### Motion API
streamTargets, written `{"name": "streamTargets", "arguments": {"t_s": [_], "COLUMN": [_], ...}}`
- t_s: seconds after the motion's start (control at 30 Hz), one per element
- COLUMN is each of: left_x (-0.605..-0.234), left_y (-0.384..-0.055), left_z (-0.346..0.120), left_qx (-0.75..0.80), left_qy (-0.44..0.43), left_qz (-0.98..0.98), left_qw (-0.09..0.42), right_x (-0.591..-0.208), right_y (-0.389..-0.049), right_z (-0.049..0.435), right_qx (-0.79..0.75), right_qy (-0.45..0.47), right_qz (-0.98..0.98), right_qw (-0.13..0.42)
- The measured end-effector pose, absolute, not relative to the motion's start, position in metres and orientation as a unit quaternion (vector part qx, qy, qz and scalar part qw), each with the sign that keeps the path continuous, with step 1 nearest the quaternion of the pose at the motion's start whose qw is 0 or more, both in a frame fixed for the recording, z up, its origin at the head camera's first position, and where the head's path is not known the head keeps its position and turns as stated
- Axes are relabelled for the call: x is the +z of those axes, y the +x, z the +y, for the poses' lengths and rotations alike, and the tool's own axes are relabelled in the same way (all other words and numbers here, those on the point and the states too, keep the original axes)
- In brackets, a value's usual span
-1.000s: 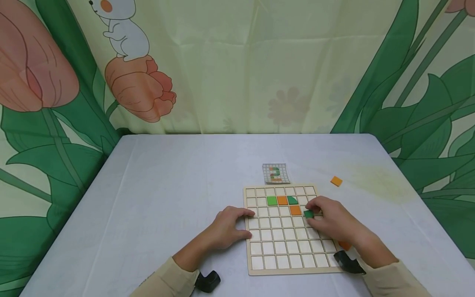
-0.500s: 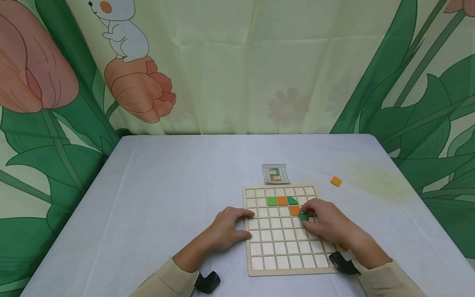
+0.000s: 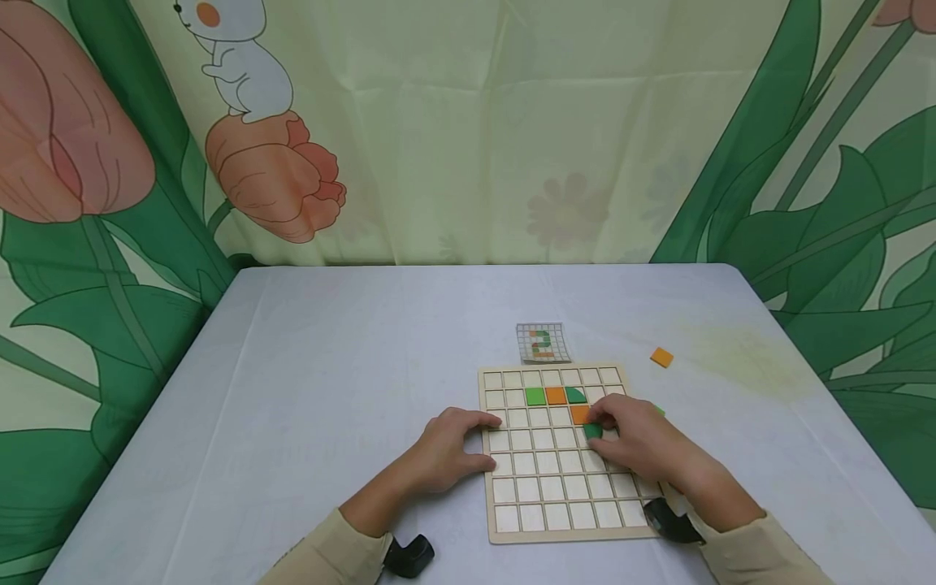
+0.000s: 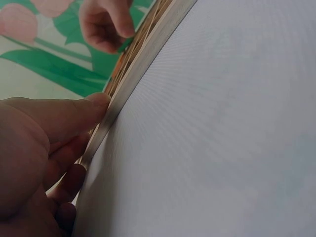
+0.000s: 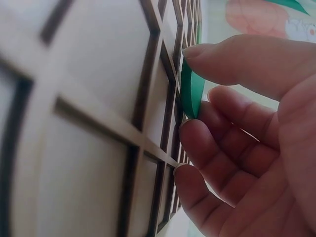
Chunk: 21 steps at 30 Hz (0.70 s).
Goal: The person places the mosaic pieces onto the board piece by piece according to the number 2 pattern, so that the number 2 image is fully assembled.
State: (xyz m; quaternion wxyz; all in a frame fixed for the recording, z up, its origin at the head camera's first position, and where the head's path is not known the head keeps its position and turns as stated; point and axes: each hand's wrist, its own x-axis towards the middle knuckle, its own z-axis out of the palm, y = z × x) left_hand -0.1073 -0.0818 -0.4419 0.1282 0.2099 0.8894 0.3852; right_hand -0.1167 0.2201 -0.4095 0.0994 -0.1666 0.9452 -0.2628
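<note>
A wooden grid board (image 3: 556,487) lies on the table. My left hand (image 3: 446,448) touches its left edge with a spread thumb and forefinger; in the left wrist view the thumb (image 4: 94,109) rests along the rim. Between thumb and fingers my right hand (image 3: 645,439) pinches a dark green tile (image 5: 194,91), tilted close over the cells just below an orange tile (image 3: 579,414). One row up sit a light green tile (image 3: 535,396), another orange tile (image 3: 556,396) and a dark green tile with a rounded corner (image 3: 575,395). The right hand hides some cells behind it.
Behind the board lies a small card (image 3: 542,342) printed with a coloured grid pattern. A loose orange tile (image 3: 661,357) is on the white tablecloth (image 3: 329,349) to the right. Part of a light green tile (image 3: 660,410) shows behind the right hand.
My right hand has carried the dark green tile leftward and slightly down, to just under the orange tile. The left hand has stayed at the board's edge.
</note>
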Motion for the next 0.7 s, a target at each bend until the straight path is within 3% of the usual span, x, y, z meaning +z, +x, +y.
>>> {"name": "streamTargets", "arguments": {"t_s": [0.7], "left_x": [-0.4418], "left_y": [-0.1068], "left_z": [-0.0814], "left_qx": [0.386], "left_qy": [0.212], "left_qz": [0.889], "left_qw": [0.126], "right_x": [-0.4076], "right_y": [-0.1170], "right_z": [0.2197], "right_qx": [-0.262], "right_qy": [-0.163], "right_qz": [0.946], "right_qw": [0.098]}}
